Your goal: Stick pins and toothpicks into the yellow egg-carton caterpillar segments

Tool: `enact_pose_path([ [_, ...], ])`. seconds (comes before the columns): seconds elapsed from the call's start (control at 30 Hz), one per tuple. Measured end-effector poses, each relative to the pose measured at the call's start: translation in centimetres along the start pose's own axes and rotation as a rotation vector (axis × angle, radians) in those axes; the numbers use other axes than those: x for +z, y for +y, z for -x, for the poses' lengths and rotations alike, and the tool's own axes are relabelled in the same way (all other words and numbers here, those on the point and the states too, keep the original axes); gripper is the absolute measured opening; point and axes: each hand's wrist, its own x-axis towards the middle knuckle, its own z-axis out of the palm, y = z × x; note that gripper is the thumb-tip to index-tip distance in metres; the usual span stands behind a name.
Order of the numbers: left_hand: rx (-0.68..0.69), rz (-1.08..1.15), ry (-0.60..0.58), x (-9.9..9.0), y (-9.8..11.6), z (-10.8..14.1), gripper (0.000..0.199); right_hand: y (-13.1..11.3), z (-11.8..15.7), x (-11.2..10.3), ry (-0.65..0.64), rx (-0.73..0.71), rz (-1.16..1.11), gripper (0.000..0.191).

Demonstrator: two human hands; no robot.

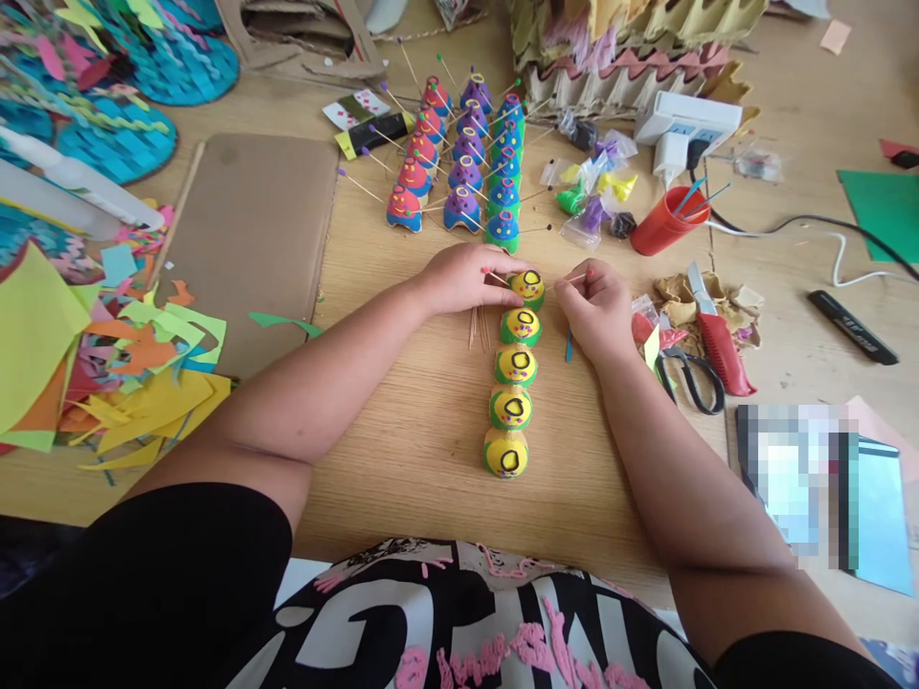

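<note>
A row of yellow and green egg-carton cups (515, 366), each with a drawn face and a dark ring on top, runs away from me across the wooden table. My left hand (470, 276) grips the farthest cup (529, 287) of that row between thumb and fingers. A red-tipped stick (495, 276) juts out from this cup's left side by my fingers. To the right of the cup, my right hand (597, 304) pinches another thin red-tipped stick (576, 278) pointing toward it. Several loose toothpicks (479, 328) lie below my left hand.
Behind stand red (413, 177), purple (465, 174) and blue (505, 191) cup rows with sticks poking outward. A red cup (667, 222), scissors (693, 378) and a red-handled cutter (722, 349) lie right. Cardboard (251, 230) and paper scraps (154, 392) are left.
</note>
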Motion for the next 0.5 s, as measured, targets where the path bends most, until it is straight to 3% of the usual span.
enact_pose_path([
  [0.2, 0.019, -0.034, -0.011, -0.18, 0.2, -0.03, 0.056, -0.09, 0.11, 0.08, -0.003, -0.016, 0.045, 0.029],
  [0.5, 0.018, 0.092, -0.026, 0.09, 0.09, 0.03, 0.059, -0.64, 0.32, 0.11, -0.002, -0.062, 0.137, 0.024],
])
